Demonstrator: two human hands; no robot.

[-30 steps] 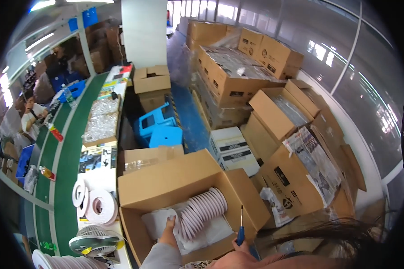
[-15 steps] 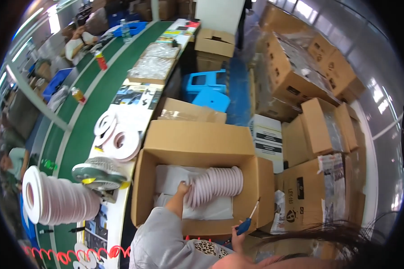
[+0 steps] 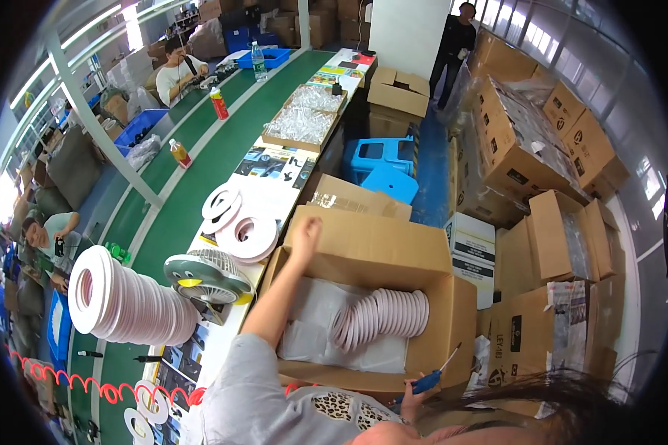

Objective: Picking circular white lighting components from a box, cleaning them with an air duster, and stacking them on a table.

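Reading it as early unpacking: left hand spread on the carton flap, right hand pinching a blue cutter, ring row not yet lifted from inside.

1. Open brown carton stands by the bench, lined with white plastic.
2. Brown cartons stacked at right, dark labels on their sides.
3. White box beside the carton.
4. Small carton farther back.
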